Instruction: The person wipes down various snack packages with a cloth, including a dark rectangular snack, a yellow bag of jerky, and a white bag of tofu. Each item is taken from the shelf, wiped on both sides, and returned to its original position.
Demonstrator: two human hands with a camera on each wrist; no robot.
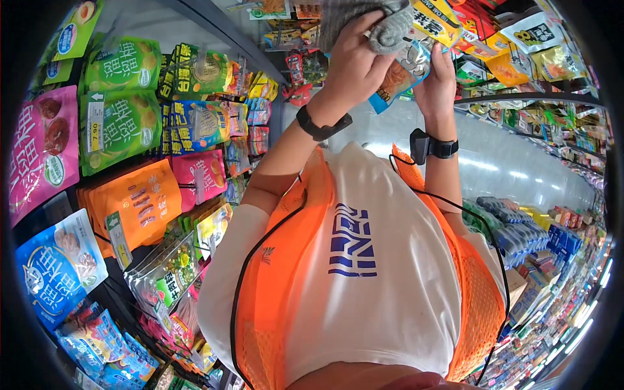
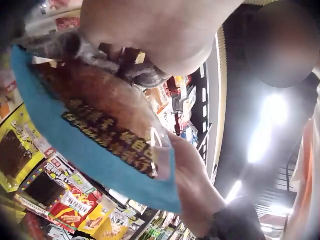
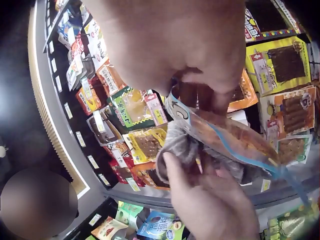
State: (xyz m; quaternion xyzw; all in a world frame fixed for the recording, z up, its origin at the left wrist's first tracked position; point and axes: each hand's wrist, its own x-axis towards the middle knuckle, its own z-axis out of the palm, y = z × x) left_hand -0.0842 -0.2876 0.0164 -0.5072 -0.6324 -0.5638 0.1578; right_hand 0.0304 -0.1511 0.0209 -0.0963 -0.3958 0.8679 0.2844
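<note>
My left hand [image 1: 356, 65] grips a bunched grey cloth [image 1: 392, 31] at the top of the head view. The cloth lies against a blue-edged clear snack bag [image 1: 393, 83] with brown food inside. On the bag's other side, my right hand [image 1: 437, 84] pinches its edge. Seen from the left wrist, the bag [image 2: 100, 130] spans the view, its blue border and dark printed characters facing the camera. In the right wrist view, the left thumb presses on the cloth [image 3: 181, 142], while the right fingers hold the bag's upper edge.
Hanging snack packets [image 3: 145, 142] fill the shelf rack behind the bag. To the left, green pouches [image 1: 120, 130] and orange pouches [image 1: 140, 201] hang with price tags. A shelf edge [image 1: 530, 97] crosses at right. Stacked goods [image 1: 513, 227] line the aisle on the right.
</note>
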